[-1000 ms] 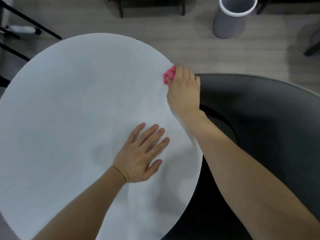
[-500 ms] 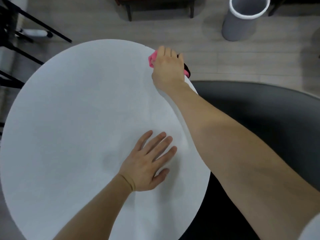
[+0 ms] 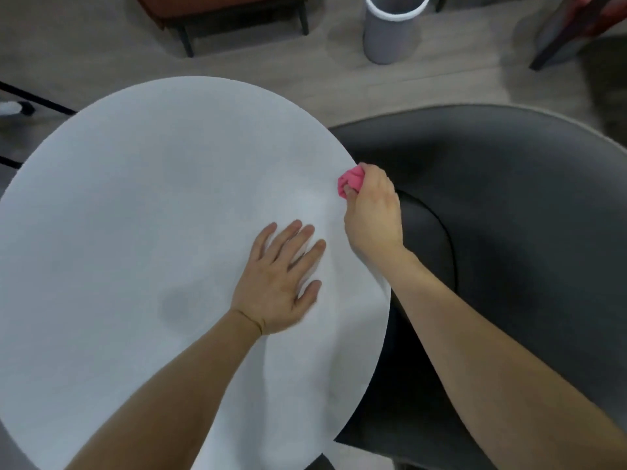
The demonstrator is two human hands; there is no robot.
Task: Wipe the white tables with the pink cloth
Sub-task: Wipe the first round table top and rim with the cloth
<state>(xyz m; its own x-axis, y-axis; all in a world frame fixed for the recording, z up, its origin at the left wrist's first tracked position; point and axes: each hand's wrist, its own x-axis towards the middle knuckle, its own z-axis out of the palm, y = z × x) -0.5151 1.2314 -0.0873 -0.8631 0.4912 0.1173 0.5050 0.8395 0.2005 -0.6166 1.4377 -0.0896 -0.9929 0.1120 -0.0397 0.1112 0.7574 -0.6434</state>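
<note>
A round white table (image 3: 142, 232) fills the left and middle of the view. My right hand (image 3: 371, 212) is closed around a bunched pink cloth (image 3: 351, 182) and holds it against the table's right rim. Most of the cloth is hidden inside the fist. My left hand (image 3: 283, 279) lies flat on the tabletop with fingers spread, just left of the right hand and apart from it.
A dark grey upholstered chair (image 3: 509, 215) stands close against the table's right side, under my right arm. A grey bin (image 3: 390, 28) stands on the wooden floor beyond. A dark-legged bench (image 3: 237, 15) is at the top, black metal legs (image 3: 34, 100) at the far left.
My right hand has slid the pink cloth back along the table's right rim, from the far edge toward me. My left hand stays flat in the same spot.
</note>
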